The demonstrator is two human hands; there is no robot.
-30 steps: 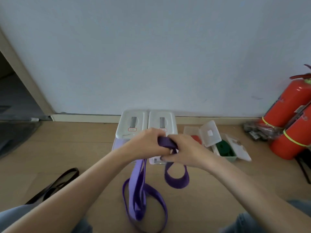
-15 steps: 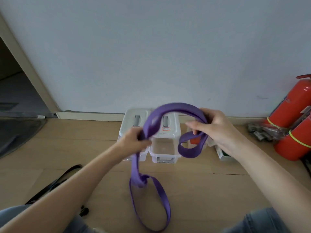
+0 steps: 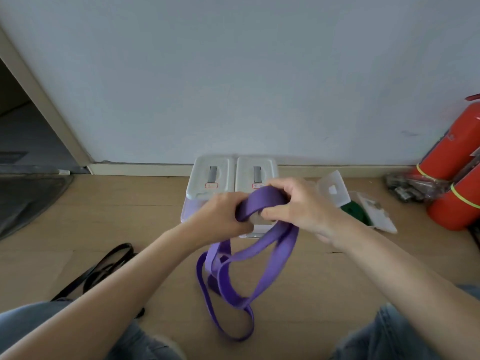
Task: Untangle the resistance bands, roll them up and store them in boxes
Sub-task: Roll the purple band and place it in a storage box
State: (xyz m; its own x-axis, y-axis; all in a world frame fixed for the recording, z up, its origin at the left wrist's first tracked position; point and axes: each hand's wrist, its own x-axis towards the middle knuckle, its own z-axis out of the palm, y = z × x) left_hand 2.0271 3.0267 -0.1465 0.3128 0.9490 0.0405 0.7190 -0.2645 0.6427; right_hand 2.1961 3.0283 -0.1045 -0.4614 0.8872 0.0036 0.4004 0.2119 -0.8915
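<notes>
A purple resistance band (image 3: 262, 201) is held above the wooden floor, its loose loops hanging down to the boards between my knees. My left hand (image 3: 220, 216) grips the band at its left side. My right hand (image 3: 298, 203) holds the band's top fold, fingers curled over it and thumb under. The two hands are close together, almost touching. Behind them stand two closed clear boxes (image 3: 211, 178) with white lids, side by side against the wall. A black band (image 3: 104, 268) lies on the floor to the left.
An open small box (image 3: 374, 211) with a green rolled band (image 3: 355, 211) lies right of the closed boxes, its lid (image 3: 333, 189) propped up. Two red fire extinguishers (image 3: 457, 162) stand at the far right beside a grey heap. A doorway with a dark mat opens at left.
My hands have come together from wide apart. The band's raised arch has dropped into a short fold between them, and more loops hang to the floor.
</notes>
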